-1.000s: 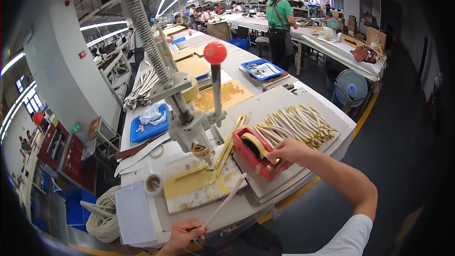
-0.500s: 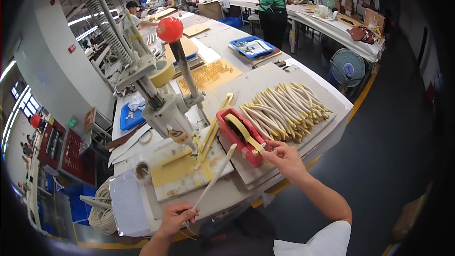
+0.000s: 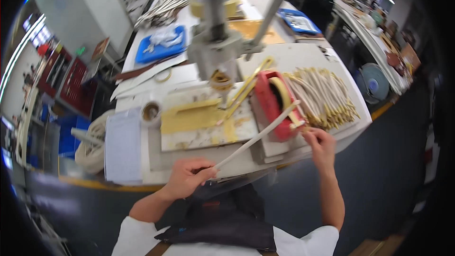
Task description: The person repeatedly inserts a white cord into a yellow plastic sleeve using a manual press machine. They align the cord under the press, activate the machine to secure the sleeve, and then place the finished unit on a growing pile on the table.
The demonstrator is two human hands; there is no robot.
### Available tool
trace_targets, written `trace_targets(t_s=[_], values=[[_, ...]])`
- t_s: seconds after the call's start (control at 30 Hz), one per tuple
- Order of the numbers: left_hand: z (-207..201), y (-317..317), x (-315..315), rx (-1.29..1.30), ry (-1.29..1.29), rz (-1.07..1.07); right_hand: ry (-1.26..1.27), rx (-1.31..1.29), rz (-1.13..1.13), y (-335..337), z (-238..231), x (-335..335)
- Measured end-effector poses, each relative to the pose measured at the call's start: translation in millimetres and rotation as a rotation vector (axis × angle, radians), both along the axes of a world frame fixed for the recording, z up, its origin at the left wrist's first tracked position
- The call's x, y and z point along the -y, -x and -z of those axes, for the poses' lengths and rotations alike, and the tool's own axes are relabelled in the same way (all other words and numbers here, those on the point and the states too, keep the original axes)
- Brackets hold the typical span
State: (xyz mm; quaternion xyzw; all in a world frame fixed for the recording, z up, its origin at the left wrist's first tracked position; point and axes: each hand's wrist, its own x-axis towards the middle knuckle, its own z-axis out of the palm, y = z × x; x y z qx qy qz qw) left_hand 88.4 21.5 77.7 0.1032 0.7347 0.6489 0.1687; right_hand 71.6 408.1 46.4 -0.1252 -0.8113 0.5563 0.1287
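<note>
A long off-white cord [image 3: 256, 138] slants up and to the right from my left hand [image 3: 192, 176], whose fingers are closed round its near end. Its far end lies over the red tape dispenser [image 3: 266, 100], which holds a roll of yellow masking tape [image 3: 283, 96]. At the dispenser's front corner, my right hand [image 3: 321, 146] pinches with thumb and forefinger at the tape's end; the bit between the fingertips is small and partly hidden. Just beyond, a pile of similar cords [image 3: 327, 97] with yellow-wrapped ends lies on a board.
A hand press [image 3: 215, 59] with a lever stands over a white board [image 3: 199, 143] partly covered in yellow tape. Left of it are a tape core [image 3: 151, 113], a paper sheet [image 3: 123, 147] and a blue tray [image 3: 161, 45]. A coil of cord [image 3: 92, 149] hangs beyond the table's left edge.
The view has swung, so the table appears shifted. My left hand has brought the cord's far end rightward onto the dispenser. My right hand stays at the dispenser's front, still pinching.
</note>
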Motion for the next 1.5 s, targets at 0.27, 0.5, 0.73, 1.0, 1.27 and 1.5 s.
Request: trace_targets(t_s=[0.27,0.5,0.73,1.0,1.27,1.5], values=[[7,-10,-11,-0.243,-0.016,0.031,-0.192,-0.217,-0.693,-50,-58,117],[3,-16,-22,-0.390,0.055,0.039,-0.226,-0.169,-0.688,-40,-45,149],[13,-17,-21,-0.569,0.060,-0.004,-0.236,-0.186,-0.646,-42,-40,151],[13,-19,-20,-0.591,0.028,-0.021,-0.267,-0.177,-0.619,-43,-46,155],[6,-12,-18,0.155,-0.339,0.117,-0.502,-0.488,-0.688,-41,-52,149],[10,-24,-33,-0.691,-0.035,-0.085,-0.536,-0.491,-0.709,-36,-53,141]])
